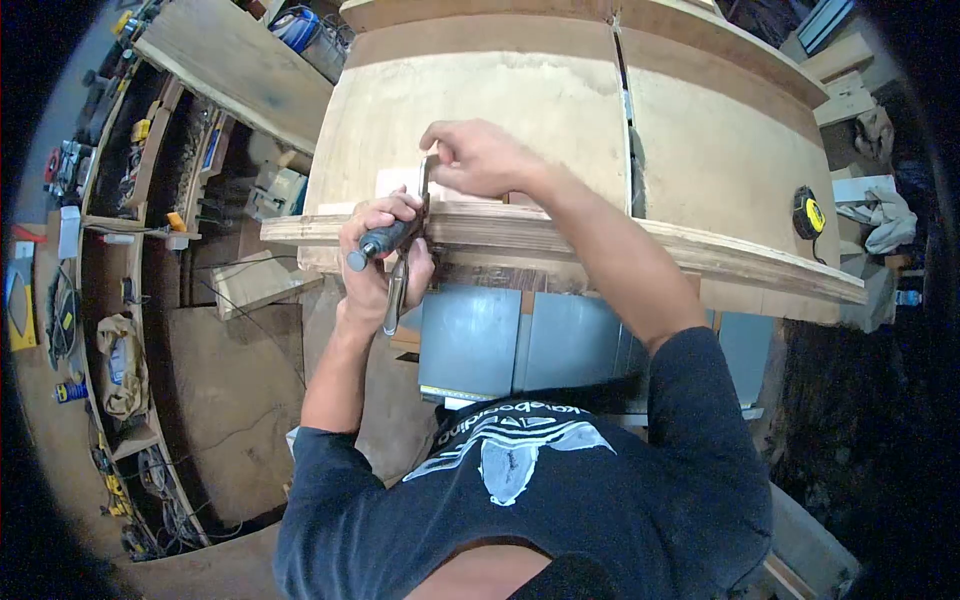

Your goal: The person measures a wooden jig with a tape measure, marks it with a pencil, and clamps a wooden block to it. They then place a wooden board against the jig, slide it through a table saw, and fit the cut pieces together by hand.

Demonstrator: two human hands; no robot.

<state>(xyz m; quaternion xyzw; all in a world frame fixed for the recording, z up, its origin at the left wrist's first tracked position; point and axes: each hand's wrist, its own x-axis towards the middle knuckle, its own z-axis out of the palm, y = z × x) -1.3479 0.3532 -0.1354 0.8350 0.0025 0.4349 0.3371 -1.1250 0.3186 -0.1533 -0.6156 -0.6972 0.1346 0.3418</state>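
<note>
My left hand [378, 245] is closed around what looks like a bar clamp [395, 300], with a dark handle and a metal bar. The clamp sits at the edge of a long layered plywood strip [740, 258] lying along the front of the workbench [480, 95]. At the clamp's far end, my right hand [482, 158] has its fingers curled in against the metal. Part of a pale flat wood piece [393, 183] shows beneath my hands. My fingers hide how the clamp's jaws meet the wood.
A yellow and black tape measure [808, 213] lies on the bench at right. A dark slot [628, 105] divides the top, and a raised board [480, 10] runs along its back. Shelves with tools [135, 250] stand at left; grey-blue panels [468, 340] are below the bench.
</note>
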